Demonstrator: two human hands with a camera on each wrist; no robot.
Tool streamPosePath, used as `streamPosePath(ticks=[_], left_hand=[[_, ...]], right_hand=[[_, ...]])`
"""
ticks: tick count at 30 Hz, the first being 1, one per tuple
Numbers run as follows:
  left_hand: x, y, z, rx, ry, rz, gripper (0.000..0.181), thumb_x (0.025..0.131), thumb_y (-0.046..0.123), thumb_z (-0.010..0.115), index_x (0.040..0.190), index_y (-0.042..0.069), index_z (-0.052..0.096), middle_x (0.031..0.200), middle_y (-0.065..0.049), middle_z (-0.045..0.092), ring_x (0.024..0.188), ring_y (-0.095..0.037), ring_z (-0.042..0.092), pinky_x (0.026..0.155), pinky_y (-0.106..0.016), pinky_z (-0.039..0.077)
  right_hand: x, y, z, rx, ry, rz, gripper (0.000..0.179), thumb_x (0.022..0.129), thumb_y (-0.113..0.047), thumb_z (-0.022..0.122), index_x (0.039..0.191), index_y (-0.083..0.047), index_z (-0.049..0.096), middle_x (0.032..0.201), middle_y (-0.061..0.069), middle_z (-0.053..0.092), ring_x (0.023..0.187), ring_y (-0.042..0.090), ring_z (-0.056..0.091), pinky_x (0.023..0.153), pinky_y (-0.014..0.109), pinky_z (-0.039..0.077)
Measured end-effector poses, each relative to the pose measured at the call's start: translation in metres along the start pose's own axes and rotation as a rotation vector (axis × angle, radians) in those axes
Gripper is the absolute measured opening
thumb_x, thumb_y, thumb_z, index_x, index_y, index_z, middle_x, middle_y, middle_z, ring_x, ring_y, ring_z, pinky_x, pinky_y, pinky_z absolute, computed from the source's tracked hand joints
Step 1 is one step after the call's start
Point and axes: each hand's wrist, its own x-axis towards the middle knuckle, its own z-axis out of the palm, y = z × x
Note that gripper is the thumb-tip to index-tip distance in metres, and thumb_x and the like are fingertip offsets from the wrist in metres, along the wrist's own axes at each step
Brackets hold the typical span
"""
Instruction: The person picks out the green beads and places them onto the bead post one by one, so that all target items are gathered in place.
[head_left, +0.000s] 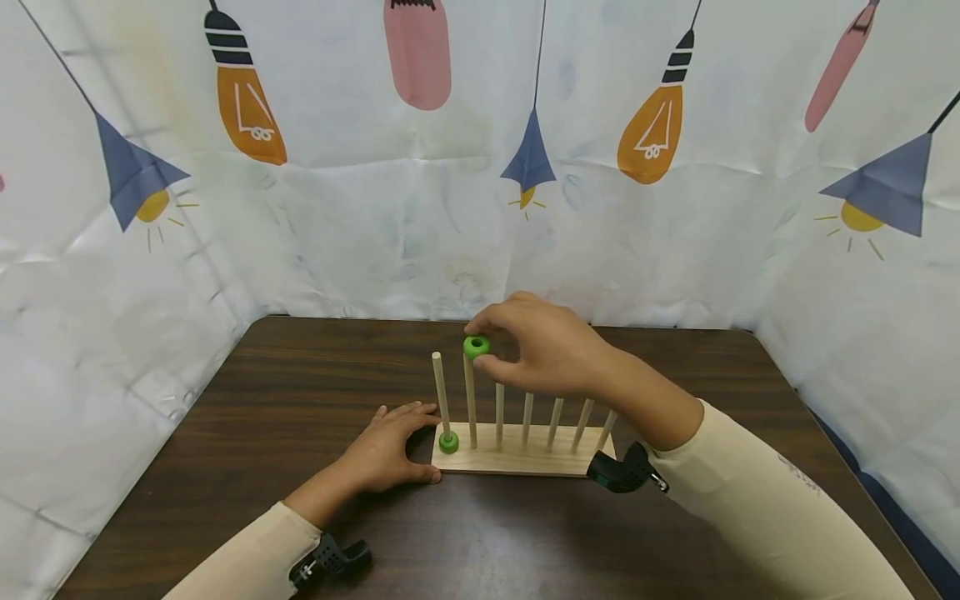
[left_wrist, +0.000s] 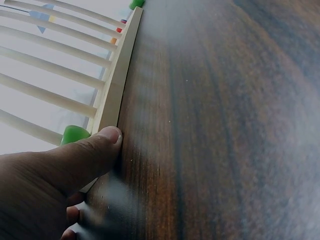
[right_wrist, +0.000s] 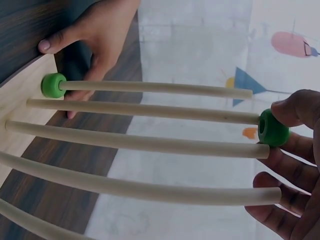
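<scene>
A pale wooden peg board (head_left: 517, 461) with a row of upright pegs lies on the table. One green bead (head_left: 448, 442) sits at the foot of the leftmost peg. My right hand (head_left: 551, 346) pinches another green bead (head_left: 476, 347) between thumb and fingers, at the tip of the second peg from the left (right_wrist: 145, 111). In the right wrist view the bead's hole faces the peg's tip. My left hand (head_left: 392, 446) holds the board's left end, its thumb (left_wrist: 102, 142) against the front edge and its other fingers round the far side.
The dark wood-grain table (head_left: 337, 358) reaches back to a white printed cloth (head_left: 360, 242). Past the board's far end, the left wrist view shows a green piece (left_wrist: 136, 4) and small red and orange bits (left_wrist: 118, 31). My right forearm covers that area in the head view.
</scene>
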Motion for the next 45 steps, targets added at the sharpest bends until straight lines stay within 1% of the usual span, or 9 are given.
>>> streamPosePath(ticks=[13,19,28,32,38,42,45], left_hand=[[0.001,-0.001,0.002,-0.016,-0.003,-0.004,0.076,0.074,0.047,0.091,0.138,0.016,0.064,0.153,-0.008,0.05,0.146,-0.034,0.038,0.116,-0.07,0.015],[0.0,-0.001,0.001,-0.024,-0.004,0.0,0.077,0.074,0.047,0.091,0.138,0.014,0.064,0.153,-0.009,0.049,0.146,-0.035,0.037,0.116,-0.07,0.015],[0.0,-0.001,0.001,-0.025,-0.012,0.005,0.077,0.075,0.048,0.091,0.139,0.016,0.064,0.154,-0.008,0.049,0.147,-0.035,0.036,0.116,-0.071,0.014],[-0.001,-0.002,0.001,-0.026,-0.02,-0.001,0.077,0.075,0.048,0.09,0.139,0.016,0.064,0.155,-0.008,0.048,0.147,-0.035,0.036,0.116,-0.072,0.013],[-0.001,-0.003,0.001,-0.02,-0.008,-0.002,0.077,0.074,0.048,0.091,0.138,0.016,0.064,0.154,-0.007,0.049,0.147,-0.034,0.037,0.116,-0.071,0.014],[-0.001,-0.003,0.0,-0.025,-0.007,0.002,0.077,0.074,0.049,0.091,0.138,0.016,0.064,0.154,-0.007,0.049,0.147,-0.034,0.036,0.116,-0.071,0.014],[-0.001,-0.003,-0.001,-0.025,-0.007,0.003,0.077,0.074,0.049,0.09,0.138,0.015,0.064,0.155,-0.008,0.048,0.147,-0.035,0.036,0.116,-0.072,0.014]], right_hand=[[0.009,-0.006,0.005,0.001,0.006,-0.007,0.031,0.095,-0.032,0.073,0.124,-0.022,0.07,0.112,-0.014,0.067,0.109,0.007,0.056,0.08,0.033,0.053],[0.016,-0.01,0.006,0.013,0.005,-0.038,0.033,0.095,-0.033,0.073,0.126,-0.021,0.069,0.114,-0.015,0.067,0.11,0.006,0.056,0.083,0.032,0.052],[0.022,-0.015,0.011,0.029,-0.014,-0.042,0.034,0.096,-0.031,0.072,0.128,-0.02,0.069,0.114,-0.012,0.067,0.109,0.008,0.057,0.08,0.032,0.052],[0.024,-0.017,0.014,0.029,-0.01,-0.044,0.032,0.095,-0.031,0.072,0.126,-0.02,0.07,0.113,-0.014,0.068,0.108,0.008,0.057,0.079,0.03,0.052],[0.029,-0.019,0.019,0.016,-0.004,-0.055,0.031,0.096,-0.032,0.072,0.125,-0.022,0.07,0.113,-0.015,0.069,0.107,0.008,0.058,0.077,0.027,0.051],[0.032,-0.019,0.02,0.004,-0.021,-0.044,0.032,0.096,-0.033,0.072,0.125,-0.023,0.069,0.111,-0.017,0.067,0.105,0.008,0.058,0.074,0.027,0.05],[0.031,-0.019,0.02,0.011,-0.054,-0.025,0.033,0.096,-0.035,0.072,0.126,-0.023,0.069,0.11,-0.016,0.067,0.103,0.009,0.058,0.073,0.027,0.05]])
